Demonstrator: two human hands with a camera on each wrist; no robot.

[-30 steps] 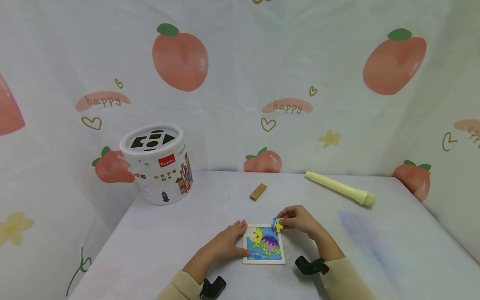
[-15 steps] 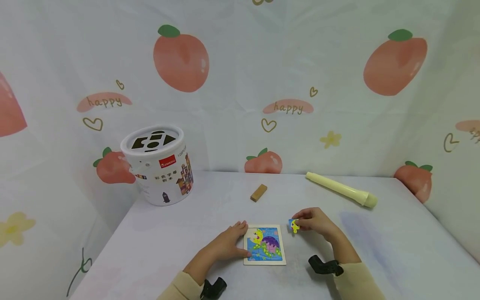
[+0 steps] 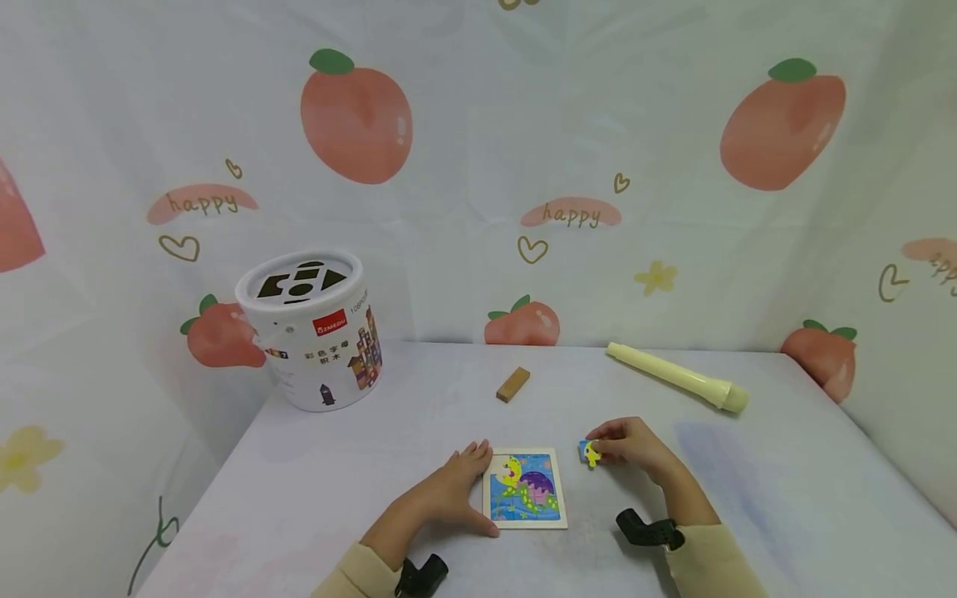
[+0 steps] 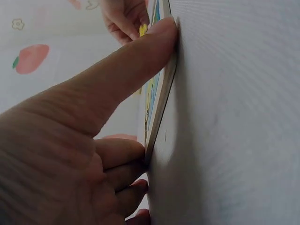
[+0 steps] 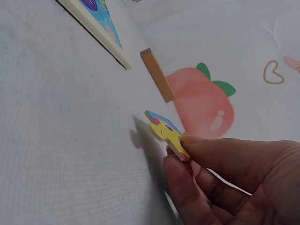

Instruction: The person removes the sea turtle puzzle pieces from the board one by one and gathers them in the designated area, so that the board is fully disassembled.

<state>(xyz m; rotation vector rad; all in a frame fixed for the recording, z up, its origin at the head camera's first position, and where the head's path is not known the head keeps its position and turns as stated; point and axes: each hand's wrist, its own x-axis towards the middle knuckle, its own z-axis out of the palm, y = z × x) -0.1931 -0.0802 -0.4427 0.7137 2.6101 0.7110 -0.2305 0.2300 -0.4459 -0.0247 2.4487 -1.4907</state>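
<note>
A square jigsaw puzzle [image 3: 527, 490] with a pale wooden border lies on the table in the head view, showing a yellow and purple sea creature on blue. My left hand [image 3: 451, 490] rests along its left side, fingers stretched toward the far corner and thumb at the near corner. In the left wrist view the thumb [image 4: 136, 54] lies against the board's edge. Right of the puzzle, my right hand [image 3: 635, 444] pinches a puzzle piece [image 3: 590, 453] with a yellow face on blue. The right wrist view shows that piece [image 5: 164, 131] tilted, between thumb and fingertips, just above the table.
Beyond the puzzle lies a small wooden block [image 3: 512, 384]. A pale yellow stick with a knobbed end [image 3: 676, 378] is at the back right. A white bucket [image 3: 310, 332] with shaped holes in its lid stands back left, before a printed curtain [image 3: 449, 166].
My right hand has carried the puzzle piece away from the board's upper right corner, to the right. My left thumb has slid off the picture to the board's near edge.
</note>
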